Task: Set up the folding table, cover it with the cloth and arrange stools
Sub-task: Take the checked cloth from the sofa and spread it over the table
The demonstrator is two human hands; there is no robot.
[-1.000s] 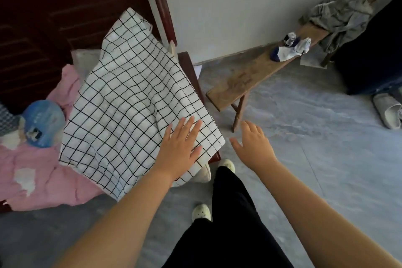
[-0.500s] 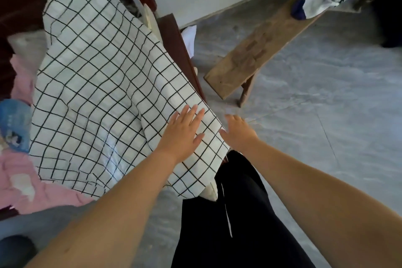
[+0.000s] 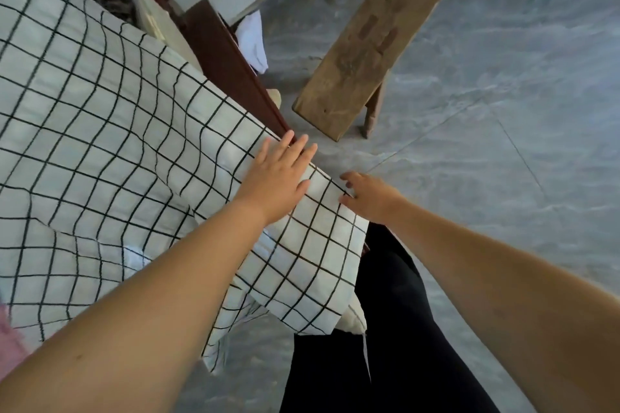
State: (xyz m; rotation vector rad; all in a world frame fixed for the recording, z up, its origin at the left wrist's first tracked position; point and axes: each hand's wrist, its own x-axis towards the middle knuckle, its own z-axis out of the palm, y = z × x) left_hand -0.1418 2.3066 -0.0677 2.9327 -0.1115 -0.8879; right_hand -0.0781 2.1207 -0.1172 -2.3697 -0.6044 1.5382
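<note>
A white cloth with a black grid (image 3: 117, 144) lies spread over a dark brown wooden board (image 3: 228, 60), and one corner hangs down by my legs. My left hand (image 3: 278, 178) rests flat on the cloth near its right edge, fingers straight. At that same edge my right hand (image 3: 367, 199) has its thumb on top of the cloth and its fingers curled around the hem, pinching it. What is beneath the cloth is hidden.
A long wooden bench (image 3: 369, 43) stands on the grey floor (image 3: 486, 144) just beyond my hands, close to the board's end. A white rag (image 3: 253, 40) lies between board and wall. Pink fabric (image 3: 10, 339) shows at the lower left.
I have leaned in closer over the cloth. My left hand slid to the cloth's right edge. My right hand came in from the air and took hold of the hem.
</note>
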